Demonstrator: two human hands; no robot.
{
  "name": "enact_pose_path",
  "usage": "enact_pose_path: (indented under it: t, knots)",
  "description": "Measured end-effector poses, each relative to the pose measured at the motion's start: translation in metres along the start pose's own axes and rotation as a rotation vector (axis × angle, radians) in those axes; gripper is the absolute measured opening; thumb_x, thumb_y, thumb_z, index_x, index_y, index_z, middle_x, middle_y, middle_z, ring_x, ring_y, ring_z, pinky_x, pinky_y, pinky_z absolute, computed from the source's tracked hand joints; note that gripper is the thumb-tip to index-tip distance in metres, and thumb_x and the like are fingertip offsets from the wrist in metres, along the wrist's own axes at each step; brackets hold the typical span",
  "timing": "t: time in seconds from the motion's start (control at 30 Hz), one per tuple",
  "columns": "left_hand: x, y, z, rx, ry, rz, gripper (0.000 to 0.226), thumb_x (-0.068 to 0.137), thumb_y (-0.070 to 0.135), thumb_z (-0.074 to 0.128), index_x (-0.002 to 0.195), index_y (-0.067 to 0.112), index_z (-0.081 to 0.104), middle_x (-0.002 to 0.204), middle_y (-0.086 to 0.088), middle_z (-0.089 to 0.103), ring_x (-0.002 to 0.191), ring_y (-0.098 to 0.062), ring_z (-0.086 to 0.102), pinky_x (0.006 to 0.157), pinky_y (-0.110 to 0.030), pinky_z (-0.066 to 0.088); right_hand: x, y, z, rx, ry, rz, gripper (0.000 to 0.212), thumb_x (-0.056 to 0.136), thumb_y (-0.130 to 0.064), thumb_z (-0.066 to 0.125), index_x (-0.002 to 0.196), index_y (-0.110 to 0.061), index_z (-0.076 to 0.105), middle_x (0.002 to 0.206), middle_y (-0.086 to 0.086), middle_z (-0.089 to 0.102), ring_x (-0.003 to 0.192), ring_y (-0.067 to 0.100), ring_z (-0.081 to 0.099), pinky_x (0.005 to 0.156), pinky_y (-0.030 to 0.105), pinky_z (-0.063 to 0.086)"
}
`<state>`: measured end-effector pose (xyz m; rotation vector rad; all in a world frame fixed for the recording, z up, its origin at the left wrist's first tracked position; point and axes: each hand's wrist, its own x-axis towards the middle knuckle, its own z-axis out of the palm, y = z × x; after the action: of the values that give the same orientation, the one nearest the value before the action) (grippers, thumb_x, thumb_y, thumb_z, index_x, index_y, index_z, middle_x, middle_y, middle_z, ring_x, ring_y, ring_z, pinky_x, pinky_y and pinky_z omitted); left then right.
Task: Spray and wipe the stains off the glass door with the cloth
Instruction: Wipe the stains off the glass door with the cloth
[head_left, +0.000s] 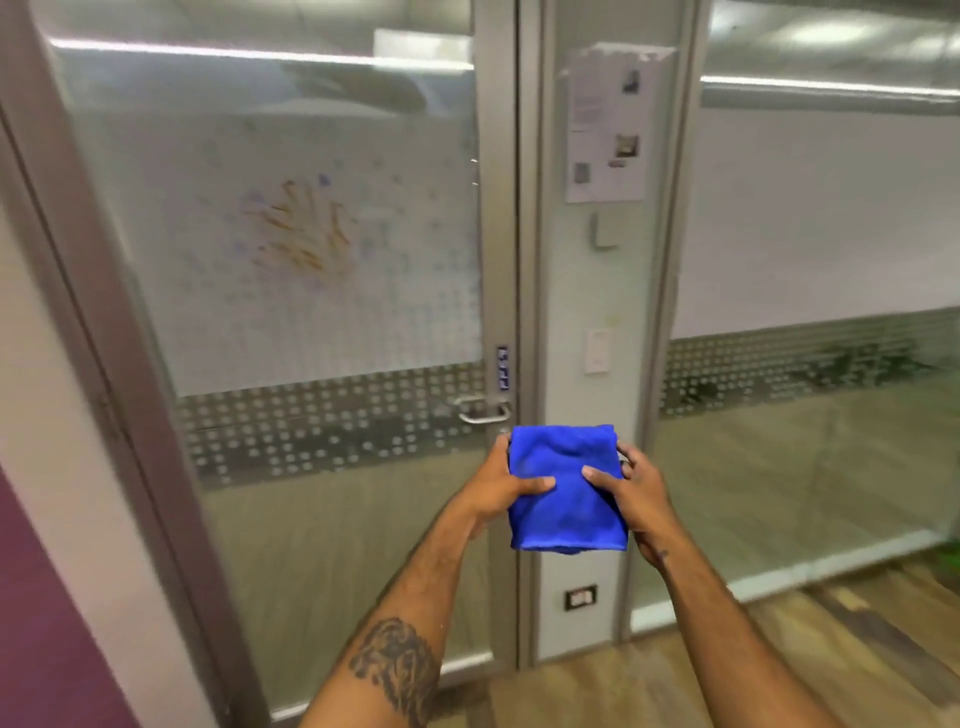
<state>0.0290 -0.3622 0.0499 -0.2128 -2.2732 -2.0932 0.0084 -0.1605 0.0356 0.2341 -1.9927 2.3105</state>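
Grip: left hand (501, 480) and right hand (631, 486) both pinch the folded cloth (566, 499), held near, clear of the glass
Door (311, 519): far left
Stains (304, 236): orange streaks, upper glass
Advice: keep cloth folded flat, press evenly on streaks

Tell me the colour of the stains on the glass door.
Orange streaks with faint blue specks, seen in the head view.
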Motion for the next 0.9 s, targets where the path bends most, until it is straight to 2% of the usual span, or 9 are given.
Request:
enact_pose_path:
  t: [0.1, 0.2, 0.27, 0.37, 0.47, 0.63, 0.73, 0.8, 0.9]
  knots:
    - [0.006, -0.001, -0.065, 0.003, 0.047, -0.004, 0.066, 0.083, 0.006, 0.083, 0.134, 0.019, 0.044, 0.132, 0.002, 0.062, 0.118, -0.012, 0.065, 0.097, -0.03, 0.057, 0.022, 0.006, 0.062, 0.005, -0.07, -0.012, 0.053, 0.082, -0.009, 0.08, 0.128, -0.023, 0.059, 0.105, 0.008, 0.076, 0.091, 0.025, 0.075, 0.073, 0.037, 0.061]
    - [0.011, -0.002, -0.125, 0.009, 0.095, 0.002, 0.062, 0.084, 0.008, 0.082, 0.132, 0.022, 0.046, 0.129, 0.004, 0.065, 0.113, -0.009, 0.068, 0.091, -0.025, 0.058, 0.041, 0.009, 0.119, 0.022, -0.148, -0.043, 0.048, 0.084, -0.007, 0.077, 0.125, -0.026, 0.061, 0.107, 0.001, 0.077, 0.094, 0.021, 0.075, 0.071, 0.031, 0.061]
    - [0.014, -0.003, -0.159, 0.016, 0.137, 0.006, 0.061, 0.085, 0.009, 0.081, 0.133, 0.023, 0.047, 0.129, 0.004, 0.065, 0.115, -0.011, 0.068, 0.093, -0.028, 0.058, 0.054, 0.012, 0.154, 0.021, -0.191, -0.056, 0.044, 0.085, -0.004, 0.075, 0.122, -0.024, 0.063, 0.107, 0.0, 0.077, 0.095, 0.021, 0.075, 0.072, 0.03, 0.061]
    - [0.021, -0.007, -0.199, 0.02, 0.195, 0.024, 0.058, 0.086, 0.008, 0.079, 0.133, 0.022, 0.048, 0.131, 0.002, 0.065, 0.119, -0.014, 0.067, 0.101, -0.036, 0.056, 0.072, 0.017, 0.198, -0.024, -0.209, -0.073, 0.039, 0.085, -0.002, 0.075, 0.119, -0.017, 0.065, 0.107, 0.004, 0.077, 0.095, 0.022, 0.074, 0.08, 0.037, 0.061]
    - [0.032, -0.016, -0.233, 0.022, 0.253, 0.059, 0.053, 0.088, 0.009, 0.078, 0.131, 0.025, 0.051, 0.13, 0.004, 0.067, 0.117, -0.012, 0.067, 0.101, -0.035, 0.056, 0.096, 0.023, 0.235, -0.084, -0.21, -0.112, 0.032, 0.084, -0.002, 0.076, 0.111, -0.016, 0.067, 0.102, 0.003, 0.076, 0.092, 0.019, 0.074, 0.077, 0.033, 0.059]
    - [0.059, -0.028, -0.282, 0.033, 0.354, 0.064, 0.048, 0.09, 0.014, 0.077, 0.128, 0.029, 0.052, 0.126, 0.009, 0.069, 0.112, -0.006, 0.069, 0.092, -0.027, 0.058, 0.148, 0.042, 0.286, -0.178, -0.269, -0.184, 0.031, 0.083, -0.006, 0.076, 0.11, -0.02, 0.068, 0.102, -0.004, 0.075, 0.092, 0.01, 0.071, 0.077, 0.028, 0.058]
    - [0.083, -0.032, -0.309, 0.047, 0.406, 0.07, 0.043, 0.091, 0.015, 0.076, 0.125, 0.03, 0.054, 0.121, 0.011, 0.07, 0.109, -0.005, 0.07, 0.087, -0.025, 0.058, 0.182, 0.051, 0.312, -0.204, -0.288, -0.208, 0.031, 0.083, -0.009, 0.076, 0.108, -0.027, 0.068, 0.098, -0.012, 0.074, 0.088, -0.001, 0.069, 0.071, 0.018, 0.054]
    - [0.099, -0.032, -0.324, 0.069, 0.432, 0.062, 0.04, 0.091, 0.017, 0.076, 0.122, 0.032, 0.055, 0.117, 0.015, 0.071, 0.106, -0.002, 0.07, 0.082, -0.021, 0.057, 0.206, 0.056, 0.328, -0.222, -0.29, -0.215, 0.03, 0.083, -0.011, 0.076, 0.105, -0.03, 0.068, 0.095, -0.013, 0.075, 0.086, -0.001, 0.069, 0.071, 0.02, 0.053]
    - [0.127, -0.029, -0.348, 0.12, 0.507, 0.054, 0.034, 0.091, 0.017, 0.076, 0.117, 0.03, 0.058, 0.113, 0.01, 0.072, 0.099, -0.002, 0.071, 0.075, -0.017, 0.055, 0.243, 0.057, 0.351, -0.254, -0.309, -0.242, 0.03, 0.082, -0.01, 0.077, 0.104, -0.028, 0.068, 0.093, -0.013, 0.074, 0.084, -0.002, 0.068, 0.07, 0.017, 0.052]
